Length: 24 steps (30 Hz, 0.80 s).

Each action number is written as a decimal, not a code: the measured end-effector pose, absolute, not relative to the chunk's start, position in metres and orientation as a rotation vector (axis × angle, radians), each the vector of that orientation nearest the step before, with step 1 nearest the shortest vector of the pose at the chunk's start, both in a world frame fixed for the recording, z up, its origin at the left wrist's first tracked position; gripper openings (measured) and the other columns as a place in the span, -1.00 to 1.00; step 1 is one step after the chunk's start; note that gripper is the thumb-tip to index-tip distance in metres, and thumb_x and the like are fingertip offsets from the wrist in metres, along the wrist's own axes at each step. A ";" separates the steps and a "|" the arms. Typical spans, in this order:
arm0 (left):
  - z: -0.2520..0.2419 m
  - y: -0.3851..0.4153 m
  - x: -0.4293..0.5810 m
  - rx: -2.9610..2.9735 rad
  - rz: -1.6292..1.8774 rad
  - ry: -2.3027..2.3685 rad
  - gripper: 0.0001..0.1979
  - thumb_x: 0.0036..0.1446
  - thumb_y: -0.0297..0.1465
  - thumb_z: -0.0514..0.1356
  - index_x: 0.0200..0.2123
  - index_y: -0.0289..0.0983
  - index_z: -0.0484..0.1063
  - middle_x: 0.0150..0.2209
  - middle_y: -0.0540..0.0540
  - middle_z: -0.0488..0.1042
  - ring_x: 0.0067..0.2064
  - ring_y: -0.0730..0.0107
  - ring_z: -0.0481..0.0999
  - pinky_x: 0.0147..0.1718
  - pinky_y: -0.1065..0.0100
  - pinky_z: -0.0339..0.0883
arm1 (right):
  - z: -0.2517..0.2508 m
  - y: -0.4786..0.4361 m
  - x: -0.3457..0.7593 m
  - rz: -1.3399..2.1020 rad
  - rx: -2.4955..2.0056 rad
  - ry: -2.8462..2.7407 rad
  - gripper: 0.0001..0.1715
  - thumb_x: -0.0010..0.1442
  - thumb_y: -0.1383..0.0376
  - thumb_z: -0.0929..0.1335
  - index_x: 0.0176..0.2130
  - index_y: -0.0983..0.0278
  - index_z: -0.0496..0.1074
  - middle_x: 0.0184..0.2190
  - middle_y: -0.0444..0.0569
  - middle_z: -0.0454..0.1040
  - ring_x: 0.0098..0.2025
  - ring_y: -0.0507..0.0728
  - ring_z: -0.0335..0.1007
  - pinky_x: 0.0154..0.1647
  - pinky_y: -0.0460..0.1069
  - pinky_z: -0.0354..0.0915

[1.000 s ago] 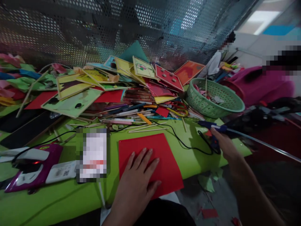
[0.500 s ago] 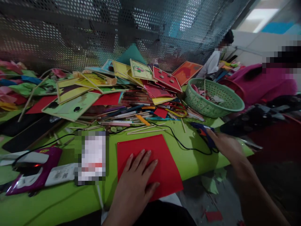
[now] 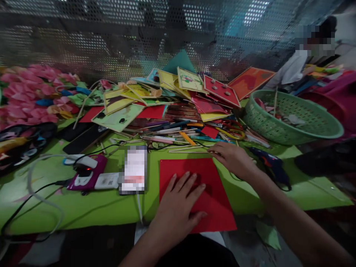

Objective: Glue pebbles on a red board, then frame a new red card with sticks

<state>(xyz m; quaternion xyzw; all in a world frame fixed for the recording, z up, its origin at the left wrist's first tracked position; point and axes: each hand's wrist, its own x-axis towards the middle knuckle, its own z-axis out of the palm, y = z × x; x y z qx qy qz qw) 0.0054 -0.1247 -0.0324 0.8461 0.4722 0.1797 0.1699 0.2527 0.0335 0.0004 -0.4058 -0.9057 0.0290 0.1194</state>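
Observation:
My left hand [image 3: 180,205] lies flat with spread fingers on a sheet of red card [image 3: 217,207], which sits at the front edge of the green-covered table. Just past the card's far right corner is my right hand [image 3: 232,157], its fingers bent and drawn together at the right end of the thin wooden sticks [image 3: 186,151]. The fingertips seem to pinch one stick's end, which is still flat on the table. To the right of that hand a dark blue glue gun [image 3: 271,165] rests on the green cover, with nobody holding it.
A phone [image 3: 135,170] and a purple power strip [image 3: 89,174] with cables are on the left. Behind lie pens, scissors [image 3: 232,129] and a heap of framed cards [image 3: 191,82]. A green basket [image 3: 294,126] stands at right. Pink paper flowers [image 3: 30,96] fill the far left.
My right hand has left the glue gun on the table and moved left to the sticks. My left hand stays on the red card. The view has turned left.

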 end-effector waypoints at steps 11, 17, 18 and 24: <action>-0.016 -0.122 0.010 1.716 1.081 1.290 -0.75 0.38 -0.33 0.19 0.07 -0.12 0.54 0.10 -0.01 0.62 0.17 0.33 0.55 0.34 0.14 0.24 | -0.010 0.048 0.256 -0.249 -1.319 -2.882 -0.74 0.43 0.30 0.22 -0.20 0.26 0.47 -0.26 0.09 0.55 -0.30 0.19 0.49 -0.36 0.02 0.17; -0.003 -0.126 0.005 1.759 1.045 1.344 -0.76 0.38 -0.37 0.18 0.06 -0.14 0.53 0.09 -0.02 0.63 0.14 0.33 0.57 0.20 0.23 0.40 | -0.019 0.045 0.272 -0.163 -1.195 -2.754 -0.73 0.48 0.22 0.18 -0.14 0.24 0.41 -0.25 0.03 0.54 -0.28 0.21 0.51 -0.33 0.04 0.21; -0.002 -0.127 0.003 1.801 1.032 1.369 -0.75 0.38 -0.37 0.18 0.07 -0.14 0.52 0.10 -0.02 0.62 0.15 0.33 0.57 0.21 0.22 0.38 | -0.019 0.044 0.274 -0.121 -1.163 -2.735 -0.73 0.49 0.20 0.18 -0.12 0.24 0.40 -0.23 0.03 0.54 -0.25 0.21 0.53 -0.30 0.04 0.24; -0.012 -0.125 -0.004 2.030 0.904 1.694 -0.68 0.39 -0.36 0.16 0.16 -0.13 0.47 0.22 -0.03 0.53 0.22 0.29 0.50 0.32 0.10 0.27 | -0.021 0.034 0.273 0.149 -0.965 -2.726 -0.72 0.51 0.18 0.17 -0.07 0.21 0.40 -0.17 0.06 0.56 -0.17 0.21 0.56 -0.19 0.05 0.33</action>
